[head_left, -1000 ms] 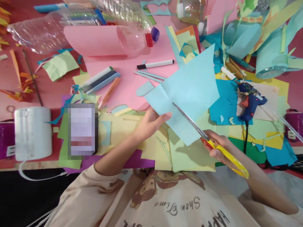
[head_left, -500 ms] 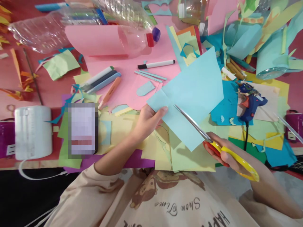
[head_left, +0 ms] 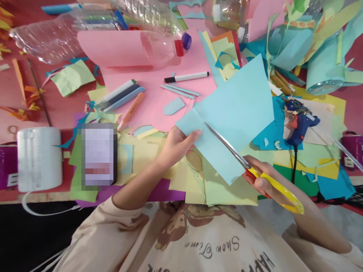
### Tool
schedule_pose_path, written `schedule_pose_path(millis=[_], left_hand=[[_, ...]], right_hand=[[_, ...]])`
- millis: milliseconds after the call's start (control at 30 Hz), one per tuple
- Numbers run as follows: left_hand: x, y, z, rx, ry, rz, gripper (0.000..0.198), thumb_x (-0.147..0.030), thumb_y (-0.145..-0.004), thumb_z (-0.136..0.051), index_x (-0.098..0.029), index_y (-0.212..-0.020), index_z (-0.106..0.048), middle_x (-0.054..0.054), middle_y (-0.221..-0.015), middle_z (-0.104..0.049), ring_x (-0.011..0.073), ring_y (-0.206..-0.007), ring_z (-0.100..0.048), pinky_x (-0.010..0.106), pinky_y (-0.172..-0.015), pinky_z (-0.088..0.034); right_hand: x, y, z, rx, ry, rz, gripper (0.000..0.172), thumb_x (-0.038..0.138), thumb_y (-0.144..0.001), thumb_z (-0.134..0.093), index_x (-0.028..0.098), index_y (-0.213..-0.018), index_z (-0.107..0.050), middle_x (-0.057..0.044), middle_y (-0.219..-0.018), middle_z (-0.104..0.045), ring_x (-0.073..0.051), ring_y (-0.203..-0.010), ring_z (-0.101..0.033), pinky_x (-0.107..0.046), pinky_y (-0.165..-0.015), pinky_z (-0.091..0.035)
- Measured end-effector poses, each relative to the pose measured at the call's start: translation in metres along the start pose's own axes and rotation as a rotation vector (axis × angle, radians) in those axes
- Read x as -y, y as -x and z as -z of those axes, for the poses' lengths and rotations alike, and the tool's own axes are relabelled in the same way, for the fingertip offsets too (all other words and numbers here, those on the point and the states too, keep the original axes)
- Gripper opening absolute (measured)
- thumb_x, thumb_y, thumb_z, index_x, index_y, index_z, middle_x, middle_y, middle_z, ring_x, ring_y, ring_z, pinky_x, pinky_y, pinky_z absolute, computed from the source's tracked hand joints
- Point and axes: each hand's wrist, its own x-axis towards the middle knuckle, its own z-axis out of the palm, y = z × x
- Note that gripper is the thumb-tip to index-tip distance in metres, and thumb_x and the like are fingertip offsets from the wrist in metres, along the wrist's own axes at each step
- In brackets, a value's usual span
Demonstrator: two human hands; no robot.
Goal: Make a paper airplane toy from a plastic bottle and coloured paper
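My left hand (head_left: 180,145) pinches the left corner of a light blue paper sheet (head_left: 235,102), thumb on top and fingers underneath. My right hand (head_left: 259,175) grips scissors (head_left: 227,144) with yellow and red handles. Their blades look nearly closed and run across the sheet toward the upper left, the tip a little to the right of my left thumb. A crease or cut line shows just beyond the tip. Below the sheet lie pale green and yellow papers (head_left: 227,192). Part of my right fingers is hidden by the handles.
A black-and-white marker (head_left: 187,77), thin blue strips (head_left: 180,90) and a rounded blue cutout (head_left: 174,106) lie beyond the sheet. A blue glue gun (head_left: 300,126) rests at right. At left are a phone (head_left: 99,155) and white device (head_left: 39,158); plastic bottles (head_left: 159,48) lie behind.
The scissors and my right hand have moved slightly up and left across the sheet. The sheet's far right part has shifted a little to the right. My left hand stays nearly still.
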Motion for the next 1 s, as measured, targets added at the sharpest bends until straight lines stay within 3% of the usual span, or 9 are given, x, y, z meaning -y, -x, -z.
schedule_pose_path(millis=[267,533,667,800,1000], left_hand=[[-0.004,-0.002,-0.002,0.031,0.003,-0.003,0.03,-0.046,-0.076,-0.07,-0.018,-0.074,-0.058,-0.002,-0.058,-0.05,0.0117,-0.057,-0.052,0.024,-0.054,-0.049],[-0.001,-0.001,-0.003,0.06,0.105,0.064,0.025,-0.04,-0.075,-0.069,-0.018,-0.085,-0.063,0.002,-0.074,-0.064,0.0149,-0.068,-0.06,0.027,-0.063,-0.054],[-0.001,-0.002,-0.001,0.051,0.144,0.133,0.022,-0.037,-0.072,-0.071,-0.019,-0.078,-0.061,0.001,-0.072,-0.063,0.0151,-0.068,-0.061,0.026,-0.061,-0.054],[-0.002,-0.002,0.0,0.045,0.163,0.175,0.025,-0.043,-0.078,-0.068,-0.02,-0.073,-0.058,0.0,-0.067,-0.06,0.0149,-0.063,-0.06,0.027,-0.057,-0.052],[-0.003,-0.002,-0.002,0.054,0.116,0.121,0.024,-0.043,-0.08,-0.067,-0.02,-0.078,-0.059,0.0,-0.071,-0.061,0.0157,-0.068,-0.061,0.028,-0.061,-0.052]], right_hand=[[-0.002,0.0,-0.003,-0.024,0.072,0.053,0.07,0.084,-0.075,-0.047,0.02,-0.104,-0.052,0.004,-0.066,-0.036,-0.01,-0.056,-0.028,-0.025,-0.046,-0.022],[-0.01,0.001,0.0,-0.019,0.089,0.059,0.075,0.084,-0.073,-0.049,0.018,-0.11,-0.051,0.005,-0.065,-0.037,-0.01,-0.055,-0.028,-0.025,-0.047,-0.021],[-0.016,0.001,0.003,0.016,0.123,0.058,0.078,0.085,-0.074,-0.047,0.018,-0.114,-0.05,0.005,-0.066,-0.039,-0.01,-0.055,-0.029,-0.025,-0.049,-0.022],[-0.021,0.001,0.005,0.04,0.136,0.053,0.082,0.086,-0.073,-0.044,0.018,-0.117,-0.05,0.005,-0.065,-0.039,-0.01,-0.055,-0.032,-0.025,-0.05,-0.023],[-0.025,0.002,0.007,0.035,0.231,0.101,0.085,0.087,-0.075,-0.036,0.017,-0.12,-0.048,0.005,-0.062,-0.04,-0.011,-0.053,-0.034,-0.025,-0.049,-0.025]])
